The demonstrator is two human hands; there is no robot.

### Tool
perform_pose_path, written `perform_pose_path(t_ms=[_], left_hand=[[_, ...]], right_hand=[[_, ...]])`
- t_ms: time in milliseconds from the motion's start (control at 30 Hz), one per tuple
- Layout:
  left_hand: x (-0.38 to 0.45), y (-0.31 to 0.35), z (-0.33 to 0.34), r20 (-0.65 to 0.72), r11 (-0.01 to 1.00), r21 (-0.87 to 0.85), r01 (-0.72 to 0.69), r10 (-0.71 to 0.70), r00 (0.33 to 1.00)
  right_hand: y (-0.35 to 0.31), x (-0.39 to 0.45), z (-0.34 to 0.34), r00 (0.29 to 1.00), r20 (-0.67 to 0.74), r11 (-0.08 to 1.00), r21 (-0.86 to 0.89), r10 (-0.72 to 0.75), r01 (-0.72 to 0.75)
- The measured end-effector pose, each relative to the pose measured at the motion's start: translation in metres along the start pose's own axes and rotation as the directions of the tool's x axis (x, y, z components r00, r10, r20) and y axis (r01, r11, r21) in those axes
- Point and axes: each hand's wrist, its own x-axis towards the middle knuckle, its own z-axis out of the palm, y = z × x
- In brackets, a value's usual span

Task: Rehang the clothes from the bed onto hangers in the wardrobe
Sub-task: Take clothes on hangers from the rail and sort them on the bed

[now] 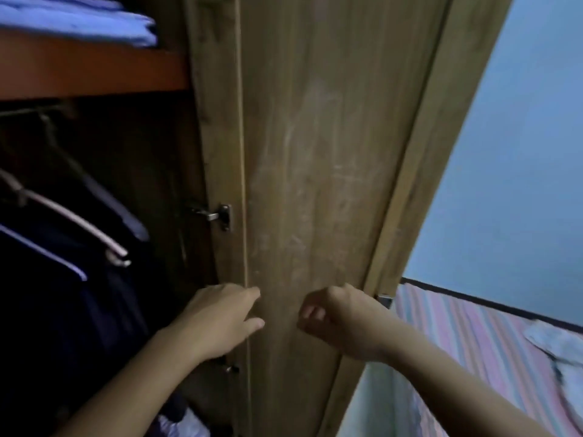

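The person is standing at the open wardrobe (202,152), both bare arms reaching forward at the wooden door (315,184), which is swung out between the hanging space and the bed (473,342). The left hand (217,320) is lying with its fingers loosely extended, the tips touching or nearly touching the door's inner edge; it is holding nothing. The right hand (337,320) is curling its fingers into the palm in front of the door face, and nothing is showing inside that loose fist.

Dark clothes (47,294) are hanging on hangers (79,222) from the rail in the shadowed left compartment, and folded blue fabric (79,20) is sitting on the shelf (88,70) above. A pale, crumpled garment (561,351) is lying on the striped bedsheet at the far right, well apart from both hands, so at least one piece is probably waiting to be hung.

The risks from here are looking modest. The door is standing between the person and the bed, so a turn toward the garment could knock an elbow against it or swing it onto the fingers near the hinge (220,216). The compartment is dim, so picking out a free hanger could mean fumbling and pulling a hung piece off the rail.
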Motion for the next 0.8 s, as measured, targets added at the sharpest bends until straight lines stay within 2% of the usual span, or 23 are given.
perform_pose_path(t_ms=[200,433,533,700,800], left_hand=[[-0.049,-0.057,-0.013,-0.188,0.976,0.007,0.219,-0.214,0.959],[-0.098,-0.118,-0.01,-0.211,0.896,0.004,0.445,-0.434,0.876],[-0.114,-0.137,-0.011,-0.177,0.875,-0.039,0.483,-0.482,0.858],[-0.143,-0.165,-0.012,0.006,0.835,-0.181,0.519,-0.527,0.85],[-0.159,-0.176,-0.015,0.005,0.802,-0.261,0.537,-0.555,0.832]], right_hand=[[-0.061,0.071,0.008,0.959,0.029,0.958,0.056,-0.283,0.281],[-0.171,0.147,0.028,0.898,-0.115,0.858,0.268,-0.424,0.439],[-0.215,0.17,0.038,0.886,-0.142,0.855,0.232,-0.442,0.464],[-0.265,0.203,0.055,0.897,-0.074,0.88,0.174,-0.435,0.441],[-0.285,0.214,0.068,0.905,-0.034,0.893,0.153,-0.423,0.423]])
